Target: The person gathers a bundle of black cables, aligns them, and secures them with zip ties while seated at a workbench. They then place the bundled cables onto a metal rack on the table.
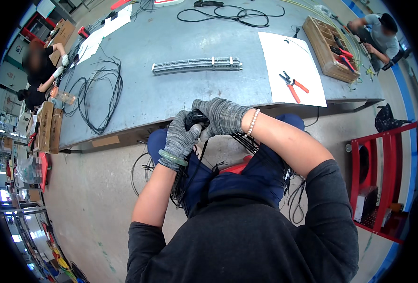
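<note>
Just off the table's near edge, my left hand (177, 139), in a grey knit glove, is closed round a bundle of black cables (196, 119). From the other side my right hand (225, 115), gloved alike, grips the same bundle, its fingers curled over the top. Both hands nearly touch there, and the fingertips are partly hidden. More black cables (252, 142) run from the bundle across my lap and hang down by my legs. Past the hands, grey slotted plastic strips (197, 66) lie on the blue-grey table (157, 101).
Red-handled wire strippers (294, 87) rest on white paper (277, 56), beside a wooden compartment box (319, 53) with tools. Loose black cable coils (117, 89) lie left, another cable (237, 18) at the back. A red cart (383, 177) stands right. Two people work at the table's sides.
</note>
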Motion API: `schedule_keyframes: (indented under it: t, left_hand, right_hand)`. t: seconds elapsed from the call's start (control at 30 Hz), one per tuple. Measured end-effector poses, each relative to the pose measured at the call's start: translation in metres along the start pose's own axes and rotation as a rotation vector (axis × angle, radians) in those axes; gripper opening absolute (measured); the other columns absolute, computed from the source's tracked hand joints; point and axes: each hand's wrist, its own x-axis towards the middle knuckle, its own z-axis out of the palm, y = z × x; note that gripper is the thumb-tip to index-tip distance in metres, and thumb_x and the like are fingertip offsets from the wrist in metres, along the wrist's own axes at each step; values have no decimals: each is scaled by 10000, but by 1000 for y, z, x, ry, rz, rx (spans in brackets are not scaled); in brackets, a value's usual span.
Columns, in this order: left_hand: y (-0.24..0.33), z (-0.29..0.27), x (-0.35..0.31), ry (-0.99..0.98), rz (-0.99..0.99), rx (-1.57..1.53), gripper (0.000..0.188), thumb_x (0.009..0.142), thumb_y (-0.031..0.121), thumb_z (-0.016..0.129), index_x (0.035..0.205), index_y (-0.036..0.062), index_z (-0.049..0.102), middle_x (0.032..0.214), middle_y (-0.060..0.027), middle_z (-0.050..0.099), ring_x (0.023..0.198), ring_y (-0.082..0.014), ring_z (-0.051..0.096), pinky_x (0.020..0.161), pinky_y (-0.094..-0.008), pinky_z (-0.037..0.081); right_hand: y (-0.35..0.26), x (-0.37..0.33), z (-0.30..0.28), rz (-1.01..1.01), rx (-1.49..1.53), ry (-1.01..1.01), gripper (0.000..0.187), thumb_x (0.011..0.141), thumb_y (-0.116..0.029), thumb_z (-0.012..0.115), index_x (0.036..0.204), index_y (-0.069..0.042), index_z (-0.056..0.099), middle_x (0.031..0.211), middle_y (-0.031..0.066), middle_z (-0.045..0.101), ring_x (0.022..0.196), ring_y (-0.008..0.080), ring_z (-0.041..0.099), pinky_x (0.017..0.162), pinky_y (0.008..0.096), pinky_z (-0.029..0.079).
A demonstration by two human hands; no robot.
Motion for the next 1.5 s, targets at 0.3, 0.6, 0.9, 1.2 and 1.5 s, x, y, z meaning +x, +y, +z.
schedule_keyframes:
  t: [0.3, 0.6, 0.9, 1.2, 1.5]
  left_hand:
    - [19, -26, -3, -423, -49, -171, 338, 856, 223, 652, 1100, 6, 564, 933, -78, 648, 773, -124, 593, 755, -288, 491]
    - [-84, -30, 25, -803, 50, -662, 476, 810, 305, 696, 1150, -12, 592, 984, -121, 671, 912, -204, 651, 811, -328, 523]
    - [-74, -1, 37, -408, 534, -104, 74, 812, 47, 580, 827, 21, 648, 701, -48, 613, 687, -174, 602, 614, -299, 494]
    - [-54, -16, 32, -530, 214, -460, 183, 803, 201, 694, 871, 31, 694, 743, -12, 668, 692, -115, 601, 682, -265, 491]
    - [-72, -56, 51, -376, 20, -459, 318, 864, 328, 621, 862, 12, 659, 628, 7, 547, 586, -72, 522, 537, -232, 426]
  right_hand:
    - [-6, -17, -4, -21, 31, 35, 568, 774, -473, 693, 1020, 18, 548, 834, 249, 639, 843, 388, 643, 747, 428, 502]
    - [-15, -16, -3, -56, 186, 15, 407, 916, -395, 560, 1071, -18, 542, 829, 181, 658, 809, 315, 661, 752, 384, 504]
    - [-30, -16, -6, 41, 377, 1, 369, 921, -355, 552, 1028, -3, 570, 821, 126, 689, 793, 216, 677, 747, 328, 511]
    - [-32, -19, -9, 30, 254, 53, 340, 922, -307, 580, 1106, -22, 580, 881, 146, 678, 840, 255, 670, 785, 353, 514]
    - [-31, -22, 0, -184, 187, 61, 393, 906, -381, 564, 1090, -36, 599, 915, 192, 655, 895, 351, 638, 821, 389, 496]
